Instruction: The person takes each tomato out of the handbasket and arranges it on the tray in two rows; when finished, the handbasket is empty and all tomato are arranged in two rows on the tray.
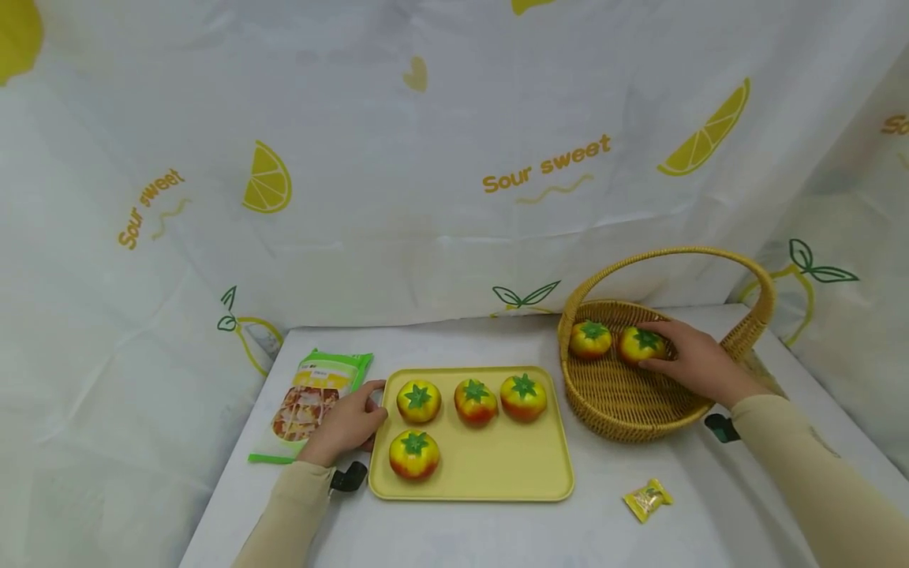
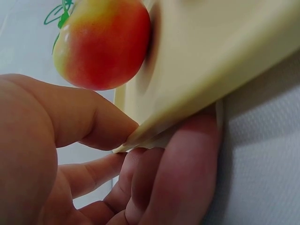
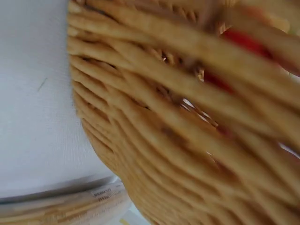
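Note:
My left hand (image 1: 353,422) pinches the left rim of a yellow tray (image 1: 497,473), thumb over the edge and fingers beneath, as the left wrist view shows. Several red-and-yellow tomatoes with green star-shaped tops lie on the tray, one (image 2: 103,44) just beyond the thumb. Inside the wicker basket (image 1: 625,406), my right hand (image 1: 699,363) grips a tomato (image 1: 637,347) between thumb and fingers. Another tomato (image 1: 591,341) sits to its left in the basket. Close-up wicker (image 3: 154,131) fills most of the right wrist view, with red showing through its gaps.
A green-and-white food packet (image 1: 308,402) lies left of the tray, partly behind my left hand. In front of the basket is a small yellow wrapped sweet (image 1: 648,499). The basket's tall handle (image 1: 667,252) arches over its opening. A lemon-print curtain (image 1: 398,197) hangs behind the table.

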Available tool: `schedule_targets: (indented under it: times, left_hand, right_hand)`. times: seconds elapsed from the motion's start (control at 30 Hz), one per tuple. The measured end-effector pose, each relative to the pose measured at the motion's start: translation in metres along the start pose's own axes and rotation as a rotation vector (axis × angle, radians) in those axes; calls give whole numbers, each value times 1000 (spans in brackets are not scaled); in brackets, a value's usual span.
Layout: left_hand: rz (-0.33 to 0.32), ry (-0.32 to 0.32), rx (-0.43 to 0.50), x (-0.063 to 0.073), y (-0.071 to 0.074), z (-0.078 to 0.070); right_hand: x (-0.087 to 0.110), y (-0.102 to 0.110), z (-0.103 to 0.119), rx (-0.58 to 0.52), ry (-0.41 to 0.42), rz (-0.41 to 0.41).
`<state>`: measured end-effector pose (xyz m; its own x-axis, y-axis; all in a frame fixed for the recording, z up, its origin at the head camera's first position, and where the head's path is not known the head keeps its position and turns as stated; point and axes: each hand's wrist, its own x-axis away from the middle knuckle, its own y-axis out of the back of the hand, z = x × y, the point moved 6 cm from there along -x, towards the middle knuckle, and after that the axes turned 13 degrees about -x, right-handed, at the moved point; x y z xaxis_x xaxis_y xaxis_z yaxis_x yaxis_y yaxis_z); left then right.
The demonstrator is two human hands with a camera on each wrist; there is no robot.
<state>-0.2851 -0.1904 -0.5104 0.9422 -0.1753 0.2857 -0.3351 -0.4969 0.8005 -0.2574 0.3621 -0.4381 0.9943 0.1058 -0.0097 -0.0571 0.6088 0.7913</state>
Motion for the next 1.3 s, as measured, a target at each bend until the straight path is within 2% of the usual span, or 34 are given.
schedule_targets:
  times: [0.4,0.67,1.03,1.2,1.3]
  left_hand:
    - [3,-3,3,-2,-3,2]
    - [9,5,0,-3,-3,3]
    - [10,10,-5,-4,-3,6]
    - [10,3,12,-4,-2,5]
    - [5,-5,12,-5,-1,4]
  right_hand:
    - [37,3,28,26,41,-46]
    - [55,-6,54,-19,62,-67]
    - [63,-33,107,-101,149,-97]
    - [62,-54,130,-126,218,-95]
    - [60,-71,142,-138,248,-64]
